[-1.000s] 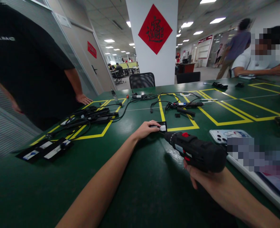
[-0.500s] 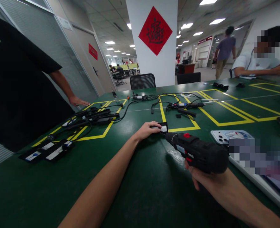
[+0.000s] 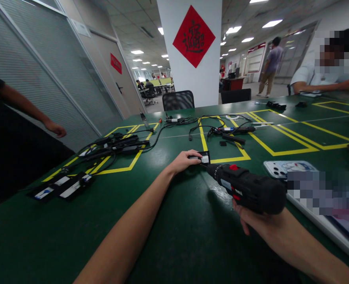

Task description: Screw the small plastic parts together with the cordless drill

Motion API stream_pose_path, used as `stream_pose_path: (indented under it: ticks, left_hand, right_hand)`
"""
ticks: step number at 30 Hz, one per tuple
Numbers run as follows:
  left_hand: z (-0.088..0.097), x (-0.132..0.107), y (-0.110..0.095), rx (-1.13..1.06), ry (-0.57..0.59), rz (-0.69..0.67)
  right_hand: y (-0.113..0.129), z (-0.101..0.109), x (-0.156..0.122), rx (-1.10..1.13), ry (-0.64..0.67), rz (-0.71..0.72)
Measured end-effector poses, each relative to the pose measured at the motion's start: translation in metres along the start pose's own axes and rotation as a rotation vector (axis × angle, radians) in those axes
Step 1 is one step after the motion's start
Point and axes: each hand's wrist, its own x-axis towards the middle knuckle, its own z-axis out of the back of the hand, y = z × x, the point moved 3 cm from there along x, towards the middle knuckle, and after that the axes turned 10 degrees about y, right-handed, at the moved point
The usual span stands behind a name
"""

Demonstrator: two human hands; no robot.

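Note:
My left hand [image 3: 187,161] grips a small black part with a white label [image 3: 205,158] and holds it against the green table [image 3: 174,236]. In my right hand [image 3: 248,219] is a black cordless drill [image 3: 248,189] with red buttons, its handle mostly hidden behind the body and hand. The drill's chuck points left at the near edge of the labelled part. A thin bit runs from the chuck to the part; whether its tip touches is too small to tell.
Two black parts with white labels [image 3: 73,186] lie at the left, beside a heap of black cables and tools [image 3: 118,145]. Pen-shaped tools [image 3: 236,130] and cords lie beyond my hands. A phone [image 3: 289,167] rests at right. A person [image 3: 14,118] stands at left; another [image 3: 310,79] sits at far right.
The person at left has drawn back, lifting a hand off the table. A walker in the background has shifted left. My hands, the drill and the labelled part stay nearly still.

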Motion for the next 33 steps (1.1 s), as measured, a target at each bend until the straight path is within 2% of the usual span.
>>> stream_pose_path:
  ticks: [6, 13, 18, 33]
  left_hand:
    - [0.000, 0.000, -0.001, -0.007, 0.003, -0.005]
    - [0.000, -0.002, -0.004, -0.011, 0.008, 0.001]
    - [-0.001, -0.001, -0.001, 0.001, 0.003, -0.008]
    - [-0.001, -0.001, -0.005, 0.025, -0.002, 0.027]
  right_hand:
    - [0.003, 0.000, 0.000, 0.040, 0.004, 0.006]
    - [-0.004, 0.000, 0.000, 0.045, 0.019, 0.047]
    - [0.004, 0.001, -0.002, 0.085, 0.010, 0.063]
    - [0.001, 0.001, 0.000, 0.010, 0.015, -0.031]
